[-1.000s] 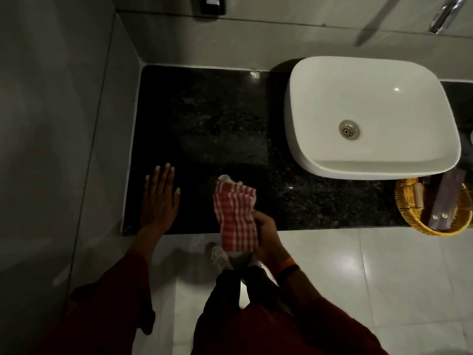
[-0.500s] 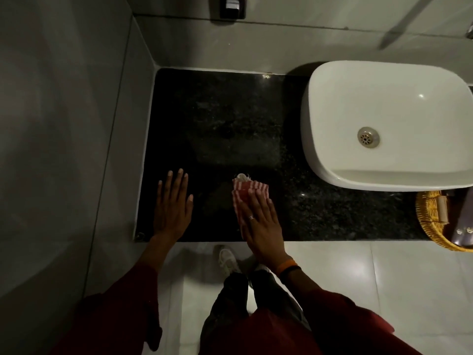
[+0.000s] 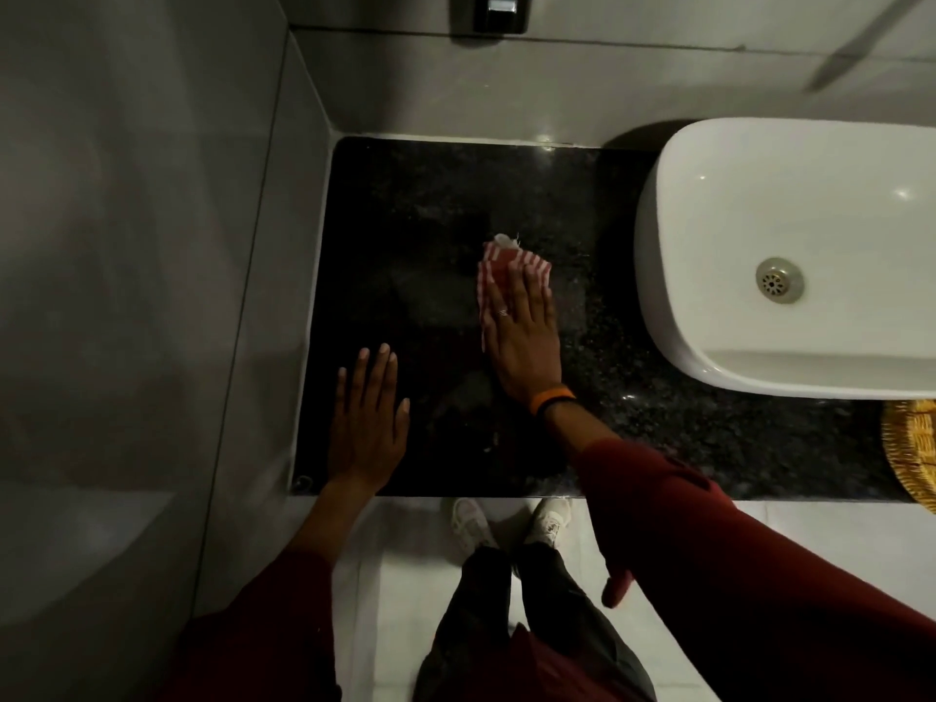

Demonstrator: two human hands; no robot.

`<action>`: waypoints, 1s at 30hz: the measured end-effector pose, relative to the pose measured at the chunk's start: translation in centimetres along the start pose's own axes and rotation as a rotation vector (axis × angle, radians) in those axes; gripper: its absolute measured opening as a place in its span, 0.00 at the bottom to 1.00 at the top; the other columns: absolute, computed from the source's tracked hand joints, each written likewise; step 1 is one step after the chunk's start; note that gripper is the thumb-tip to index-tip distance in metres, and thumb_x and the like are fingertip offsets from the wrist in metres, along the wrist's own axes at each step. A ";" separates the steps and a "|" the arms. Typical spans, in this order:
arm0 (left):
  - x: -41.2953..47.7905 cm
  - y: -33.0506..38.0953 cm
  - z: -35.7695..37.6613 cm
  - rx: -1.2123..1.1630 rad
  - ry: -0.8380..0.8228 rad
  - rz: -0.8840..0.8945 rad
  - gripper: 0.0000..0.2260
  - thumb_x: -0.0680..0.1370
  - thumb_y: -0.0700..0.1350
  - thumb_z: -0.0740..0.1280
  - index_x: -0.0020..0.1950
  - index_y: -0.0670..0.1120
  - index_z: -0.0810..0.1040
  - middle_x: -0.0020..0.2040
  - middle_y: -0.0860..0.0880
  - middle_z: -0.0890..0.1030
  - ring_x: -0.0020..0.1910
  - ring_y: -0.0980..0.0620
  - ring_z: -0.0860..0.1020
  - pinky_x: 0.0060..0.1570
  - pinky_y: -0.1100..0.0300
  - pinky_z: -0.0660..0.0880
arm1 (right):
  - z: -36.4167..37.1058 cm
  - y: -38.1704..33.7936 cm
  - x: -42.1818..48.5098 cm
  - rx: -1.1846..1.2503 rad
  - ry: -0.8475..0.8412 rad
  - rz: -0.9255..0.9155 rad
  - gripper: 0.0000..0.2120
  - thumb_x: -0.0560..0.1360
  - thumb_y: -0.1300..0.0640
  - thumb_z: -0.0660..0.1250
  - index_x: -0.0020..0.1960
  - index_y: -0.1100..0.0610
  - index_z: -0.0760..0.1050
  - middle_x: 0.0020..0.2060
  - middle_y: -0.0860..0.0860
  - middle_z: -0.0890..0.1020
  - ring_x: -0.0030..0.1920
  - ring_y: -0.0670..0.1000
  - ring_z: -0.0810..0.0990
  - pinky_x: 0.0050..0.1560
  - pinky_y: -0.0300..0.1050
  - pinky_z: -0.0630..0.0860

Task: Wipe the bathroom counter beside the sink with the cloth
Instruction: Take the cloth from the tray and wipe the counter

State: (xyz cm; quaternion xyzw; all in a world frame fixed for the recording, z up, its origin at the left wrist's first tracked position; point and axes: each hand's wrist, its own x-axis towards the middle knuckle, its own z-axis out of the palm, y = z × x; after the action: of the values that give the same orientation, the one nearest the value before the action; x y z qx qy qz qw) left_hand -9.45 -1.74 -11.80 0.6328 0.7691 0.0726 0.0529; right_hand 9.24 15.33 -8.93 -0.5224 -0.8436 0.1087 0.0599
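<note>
Your red-and-white striped cloth point(image 3: 511, 268) lies folded on the black speckled counter point(image 3: 420, 235), roughly in the middle of the bare stretch left of the sink point(image 3: 790, 255) and clear of the basin's side. Your right hand point(image 3: 524, 336) presses flat on top of it, palm down, fingers straight and close together, not curled around the fabric; the cloth's far end and a frayed white corner stick out past your fingertips, and a strip shows along the left of your hand. A ring sits on one finger and an orange band point(image 3: 552, 399) and a dark one circle that wrist, with a dark red sleeve point(image 3: 709, 539) running back toward you.

Your left hand point(image 3: 367, 423) rests palm down on the counter near its front left corner, fingers extended and gripping nothing, well apart from the cloth. Beyond that corner the grey tiled wall point(image 3: 152, 296) meets the counter's left edge.

The white basin stands on the counter to the right, its metal drain point(image 3: 779, 279) in view. A woven yellow basket point(image 3: 911, 453) sits at the right edge, just in front of the sink, mostly cut off. Below the counter's front edge your pale shoes point(image 3: 506, 524) stand on light floor tiles
</note>
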 end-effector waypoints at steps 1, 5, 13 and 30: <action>0.0 0.0 -0.1 0.005 -0.002 -0.001 0.26 0.84 0.51 0.48 0.82 0.43 0.52 0.83 0.46 0.55 0.82 0.44 0.52 0.79 0.40 0.55 | 0.0 0.0 0.0 -0.003 -0.011 -0.003 0.27 0.85 0.51 0.52 0.82 0.55 0.51 0.82 0.58 0.50 0.82 0.59 0.47 0.81 0.60 0.49; 0.1 0.1 -0.4 -0.006 -0.026 0.001 0.27 0.84 0.51 0.49 0.81 0.43 0.53 0.83 0.45 0.55 0.82 0.44 0.53 0.79 0.40 0.55 | -0.7 0.2 -0.6 0.019 -0.039 -0.003 0.28 0.84 0.48 0.53 0.82 0.54 0.51 0.82 0.57 0.50 0.82 0.58 0.47 0.80 0.62 0.48; 4.6 5.5 -5.5 -0.093 -0.029 0.124 0.30 0.83 0.56 0.52 0.81 0.41 0.55 0.82 0.43 0.58 0.82 0.44 0.55 0.80 0.42 0.56 | -6.0 1.0 -3.6 -0.019 0.134 -0.062 0.31 0.81 0.49 0.62 0.79 0.60 0.59 0.79 0.60 0.60 0.80 0.60 0.57 0.80 0.62 0.56; 14.1 40.2 -14.6 -0.159 0.241 0.463 0.30 0.84 0.56 0.47 0.81 0.41 0.52 0.83 0.43 0.55 0.82 0.43 0.51 0.80 0.43 0.54 | -24.7 25.4 -8.7 -0.164 0.439 0.182 0.32 0.83 0.40 0.52 0.81 0.56 0.56 0.81 0.59 0.55 0.82 0.60 0.51 0.81 0.61 0.50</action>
State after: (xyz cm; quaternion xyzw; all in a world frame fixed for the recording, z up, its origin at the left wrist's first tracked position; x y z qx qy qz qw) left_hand 24.08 18.97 9.90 0.7723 0.5967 0.2178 -0.0076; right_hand 40.50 21.43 8.89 -0.6104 -0.7659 -0.0713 0.1889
